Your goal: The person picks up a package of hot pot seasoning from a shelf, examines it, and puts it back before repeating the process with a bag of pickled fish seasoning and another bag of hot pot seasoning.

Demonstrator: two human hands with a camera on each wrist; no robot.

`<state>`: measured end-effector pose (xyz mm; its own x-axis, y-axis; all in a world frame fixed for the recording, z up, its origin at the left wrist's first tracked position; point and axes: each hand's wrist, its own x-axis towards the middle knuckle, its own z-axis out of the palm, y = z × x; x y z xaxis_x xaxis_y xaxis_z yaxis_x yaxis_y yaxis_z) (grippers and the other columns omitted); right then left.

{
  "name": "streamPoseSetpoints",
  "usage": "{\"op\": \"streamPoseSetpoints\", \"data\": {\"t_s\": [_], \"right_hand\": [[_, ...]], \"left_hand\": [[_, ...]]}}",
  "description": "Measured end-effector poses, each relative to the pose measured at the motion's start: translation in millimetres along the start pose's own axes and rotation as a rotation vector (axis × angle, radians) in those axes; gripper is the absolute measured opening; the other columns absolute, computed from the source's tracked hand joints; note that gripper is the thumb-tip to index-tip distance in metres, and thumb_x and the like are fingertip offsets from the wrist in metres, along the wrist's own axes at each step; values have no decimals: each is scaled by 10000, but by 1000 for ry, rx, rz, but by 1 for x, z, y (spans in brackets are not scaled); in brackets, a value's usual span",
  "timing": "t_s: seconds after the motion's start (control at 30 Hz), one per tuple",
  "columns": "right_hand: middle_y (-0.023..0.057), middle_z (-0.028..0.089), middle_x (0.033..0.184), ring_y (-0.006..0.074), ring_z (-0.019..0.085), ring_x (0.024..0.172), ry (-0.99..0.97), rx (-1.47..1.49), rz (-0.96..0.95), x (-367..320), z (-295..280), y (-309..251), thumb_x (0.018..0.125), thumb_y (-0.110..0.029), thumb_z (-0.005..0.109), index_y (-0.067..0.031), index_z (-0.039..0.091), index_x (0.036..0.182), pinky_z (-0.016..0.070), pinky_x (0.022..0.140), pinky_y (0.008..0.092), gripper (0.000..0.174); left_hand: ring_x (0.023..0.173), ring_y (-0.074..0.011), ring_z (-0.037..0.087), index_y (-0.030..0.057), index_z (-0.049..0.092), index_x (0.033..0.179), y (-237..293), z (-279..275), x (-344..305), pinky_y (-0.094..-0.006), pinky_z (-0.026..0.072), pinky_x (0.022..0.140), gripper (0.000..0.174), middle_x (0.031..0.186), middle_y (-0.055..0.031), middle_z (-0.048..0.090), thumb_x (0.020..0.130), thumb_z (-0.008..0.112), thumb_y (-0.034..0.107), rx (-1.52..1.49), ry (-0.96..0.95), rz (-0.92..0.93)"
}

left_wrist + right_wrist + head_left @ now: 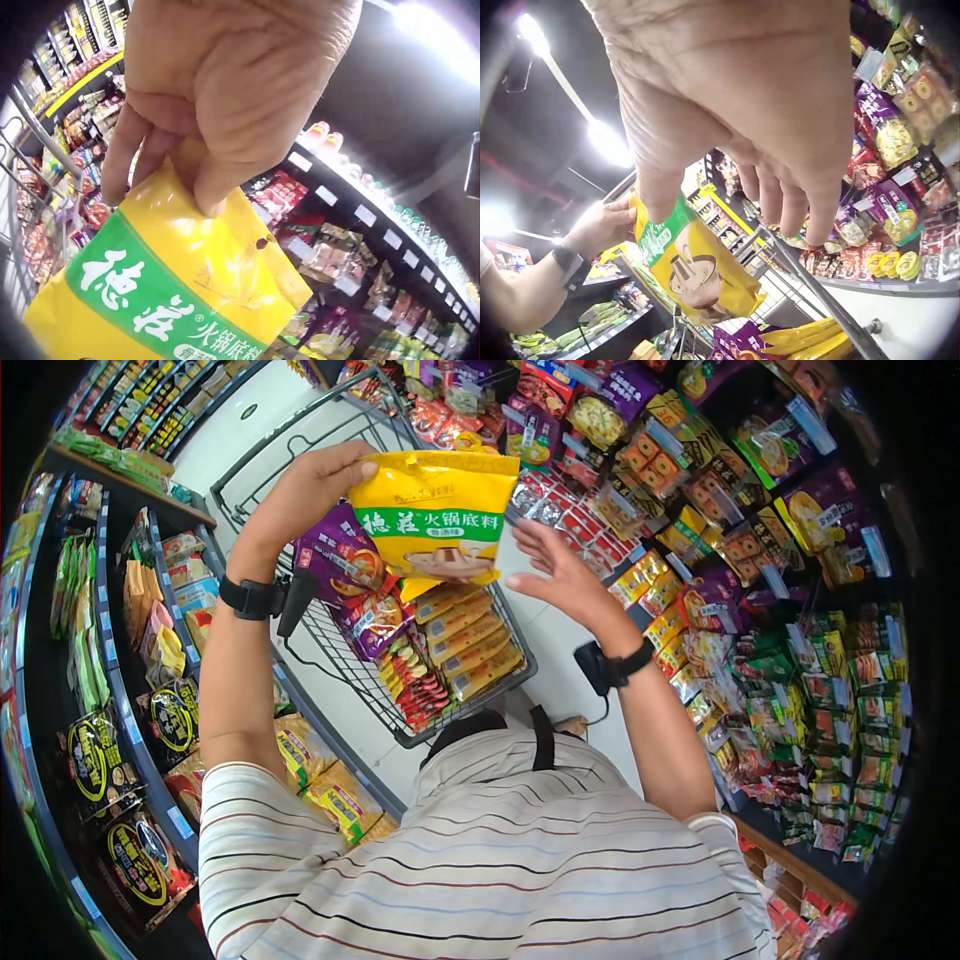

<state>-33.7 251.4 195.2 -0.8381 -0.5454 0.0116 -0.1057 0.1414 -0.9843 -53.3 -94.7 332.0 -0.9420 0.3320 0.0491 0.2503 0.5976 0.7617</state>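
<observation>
My left hand pinches the top left corner of a yellow bag of hotpot base, its thumb on the front. A green band with white lettering crosses the bag, above a picture of a bowl. The left wrist view shows the thumb and fingers of this hand at the bag's top edge. To the bag's right, my right hand is held up with fingers spread and nothing in it. Beneath the bag, a wire shopping cart carries purple bags, yellow packs and small red packets.
Shelves of packaged food flank me on both sides. Purple bags and small green packets fill the right shelf. Black packs stand on the left one. White floor shows right of the cart.
</observation>
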Motion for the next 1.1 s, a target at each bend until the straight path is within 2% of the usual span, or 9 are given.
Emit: {"op": "streamPoseSetpoints", "data": {"t_s": [0.1, 0.23, 0.53, 0.67, 0.7, 0.8, 0.83, 0.93, 1.1], "right_hand": [[159, 529, 1437, 223, 537, 1288, -55, 247, -22, 4, 12, -1, 925, -220, 752, -17, 415, 1475, 421, 1105, 356, 676], [62, 653, 1269, 118, 612, 1136, -67, 371, 119, -18, 12, -11, 954, -226, 724, -34, 549, 1386, 479, 1003, 280, 504], [58, 670, 1248, 116, 624, 1104, 36, 493, 273, -66, 5, 3, 973, -266, 699, -31, 581, 1360, 485, 982, 278, 468], [49, 660, 1266, 119, 626, 1104, 85, 567, 263, -83, -2, 18, 979, -267, 692, -32, 581, 1363, 490, 975, 277, 464], [47, 658, 1269, 119, 627, 1104, 100, 586, 263, -88, -4, 19, 981, -266, 689, -32, 581, 1363, 492, 973, 276, 460], [41, 657, 1269, 116, 632, 1101, 128, 666, 314, -103, -10, 21, 986, -267, 684, -40, 579, 1373, 502, 959, 277, 461], [40, 657, 1269, 115, 632, 1101, 135, 682, 304, -106, -12, 22, 987, -268, 684, -42, 578, 1376, 504, 957, 277, 463], [42, 650, 1279, 116, 634, 1099, 159, 699, 287, -113, -17, 21, 989, -280, 683, -49, 574, 1386, 508, 963, 281, 472], [44, 648, 1271, 121, 635, 1110, 223, 709, 303, -122, -30, 21, 992, -280, 678, -44, 575, 1380, 514, 975, 291, 466]], "left_hand": [[878, -72, 582, 20, 657, 1158, 7, 11, 2, -257, 491, 818, 310, 929, 21, 642, 1044, 585, 300, -154, -45, -34], [882, -80, 638, 22, 650, 1212, 10, 25, 9, -252, 530, 784, 360, 970, 8, 673, 1032, 594, 329, -192, -81, -112], [778, -33, 604, 57, 648, 1199, -5, 81, 46, -192, 459, 665, 297, 916, 50, 666, 1024, 600, 292, -301, -141, -164], [845, -36, 594, 72, 627, 1254, 2, 108, 55, -211, 455, 669, 365, 1023, 22, 656, 1017, 605, 349, -459, -25, -158], [943, -74, 626, 43, 595, 1303, 5, 112, 56, -238, 509, 756, 445, 1111, -16, 655, 1033, 571, 395, -455, -6, -183], [1049, -128, 650, 2, 558, 1345, 11, 130, 55, -287, 540, 890, 529, 1159, -47, 660, 1046, 530, 438, -642, 28, -234], [1119, -176, 655, -16, 538, 1364, 3, 136, 55, -345, 525, 995, 568, 1233, -88, 658, 1058, 491, 460, -689, 1, -203], [1012, -143, 665, 27, 562, 1351, -3, 157, 47, -313, 540, 880, 539, 1210, -66, 667, 1050, 506, 471, -837, -104, -241], [1146, -184, 648, 22, 536, 1377, 7, 193, 18, -348, 528, 973, 505, 1307, -93, 640, 1063, 501, 416, -991, -238, -316]]}}
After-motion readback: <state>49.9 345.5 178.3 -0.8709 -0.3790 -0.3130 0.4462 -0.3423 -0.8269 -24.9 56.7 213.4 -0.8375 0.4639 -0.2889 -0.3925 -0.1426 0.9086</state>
